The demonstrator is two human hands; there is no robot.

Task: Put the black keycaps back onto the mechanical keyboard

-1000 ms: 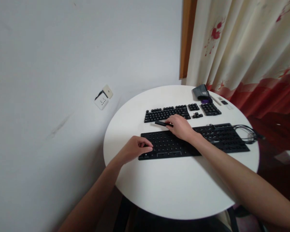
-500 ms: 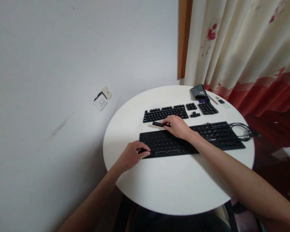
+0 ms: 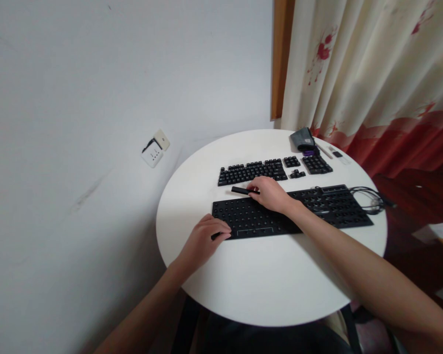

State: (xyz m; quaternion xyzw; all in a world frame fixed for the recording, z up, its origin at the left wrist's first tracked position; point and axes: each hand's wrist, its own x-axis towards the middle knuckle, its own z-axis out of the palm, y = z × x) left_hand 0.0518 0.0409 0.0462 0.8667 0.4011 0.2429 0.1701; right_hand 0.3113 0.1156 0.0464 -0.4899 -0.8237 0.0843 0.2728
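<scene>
A black keyboard (image 3: 251, 219) lies on the white round table (image 3: 266, 280), its keycaps off and small stems bare over the left part. My left hand (image 3: 208, 238) rests over its lower left corner, thumb and fingers pinched together. Whatever is between those fingertips is too small to make out. My right hand (image 3: 271, 194) is above the keyboard's back edge and holds one end of a long black bar (image 3: 239, 190), which looks like a space bar keycap. Behind it the removed keycaps (image 3: 251, 173) are laid out in keyboard order, with a number-pad block (image 3: 317, 164) on the right.
A coiled cable (image 3: 372, 200) lies at the keyboard's right end. At the back right are a grey pouch (image 3: 303, 139), a pale stick (image 3: 325, 151) and a small clear and black item (image 3: 337, 154). A wall with a socket (image 3: 153, 154) stands left, a curtain (image 3: 335, 73) right.
My left thumb and fingers have closed closer together at the keyboard's corner. The right hand with the black bar has hardly moved; the view has shifted slightly.
</scene>
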